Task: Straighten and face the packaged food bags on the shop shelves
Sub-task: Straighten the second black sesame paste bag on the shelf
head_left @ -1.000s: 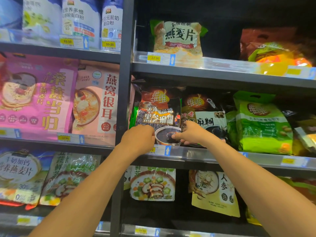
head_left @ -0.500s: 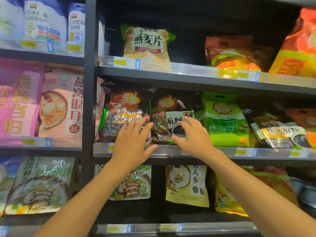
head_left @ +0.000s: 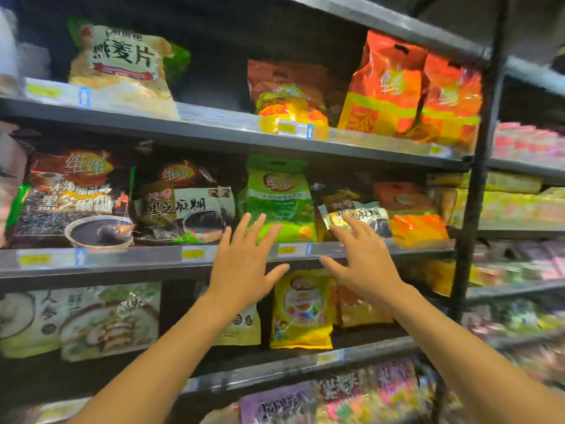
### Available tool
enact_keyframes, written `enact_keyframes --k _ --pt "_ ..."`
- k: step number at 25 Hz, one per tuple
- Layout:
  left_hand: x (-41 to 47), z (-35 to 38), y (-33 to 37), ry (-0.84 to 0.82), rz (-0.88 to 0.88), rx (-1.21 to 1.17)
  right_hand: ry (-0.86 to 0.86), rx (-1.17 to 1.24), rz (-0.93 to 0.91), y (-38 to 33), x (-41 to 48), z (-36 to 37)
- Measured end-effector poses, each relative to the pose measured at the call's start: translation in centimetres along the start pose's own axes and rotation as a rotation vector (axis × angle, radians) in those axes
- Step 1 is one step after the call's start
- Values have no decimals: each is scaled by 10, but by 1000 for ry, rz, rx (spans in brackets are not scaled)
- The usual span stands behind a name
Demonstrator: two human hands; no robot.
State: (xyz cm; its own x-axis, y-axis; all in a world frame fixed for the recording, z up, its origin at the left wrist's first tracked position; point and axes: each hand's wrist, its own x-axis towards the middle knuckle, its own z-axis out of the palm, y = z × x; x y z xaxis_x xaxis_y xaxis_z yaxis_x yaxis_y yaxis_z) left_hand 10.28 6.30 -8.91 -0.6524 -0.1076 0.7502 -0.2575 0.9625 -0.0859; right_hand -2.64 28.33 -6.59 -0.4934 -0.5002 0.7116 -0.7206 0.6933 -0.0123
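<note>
Dark metal shelves (head_left: 214, 139) are filling the view, carrying rows of food bags. On the middle shelf, two dark sesame bags (head_left: 76, 197) (head_left: 183, 200) are standing side by side at the left, facing out. Just right of them a green bag (head_left: 278, 191) is standing upright, and beside it a smaller tilted bag (head_left: 354, 209) is leaning in front of an orange bag (head_left: 412, 215). Above, an oat bag (head_left: 122, 65) is sitting at the left and tall orange bags (head_left: 406, 90) at the right. The left hand (head_left: 244, 264) is hovering with fingers spread wide in front of the green bag's lower edge, gripping nothing. The right hand (head_left: 360, 258) is likewise splayed apart, its fingertips (head_left: 345, 220) reaching the tilted bag; whether they are touching it is unclear. Yellow price tags (head_left: 192, 254) are lining the shelf edge.
</note>
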Motion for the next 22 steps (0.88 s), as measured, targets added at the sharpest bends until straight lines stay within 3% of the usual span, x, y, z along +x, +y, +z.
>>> enact_keyframes --k 9,15,22 --pt "49 29 118 -55 37 -117 57 -11 115 127 -25 -41" --pt "89 73 146 -31 58 -124 182 64 149 184 -4 -23" --pt "153 125 148 -98 -48 -217 112 68 196 234 50 29"
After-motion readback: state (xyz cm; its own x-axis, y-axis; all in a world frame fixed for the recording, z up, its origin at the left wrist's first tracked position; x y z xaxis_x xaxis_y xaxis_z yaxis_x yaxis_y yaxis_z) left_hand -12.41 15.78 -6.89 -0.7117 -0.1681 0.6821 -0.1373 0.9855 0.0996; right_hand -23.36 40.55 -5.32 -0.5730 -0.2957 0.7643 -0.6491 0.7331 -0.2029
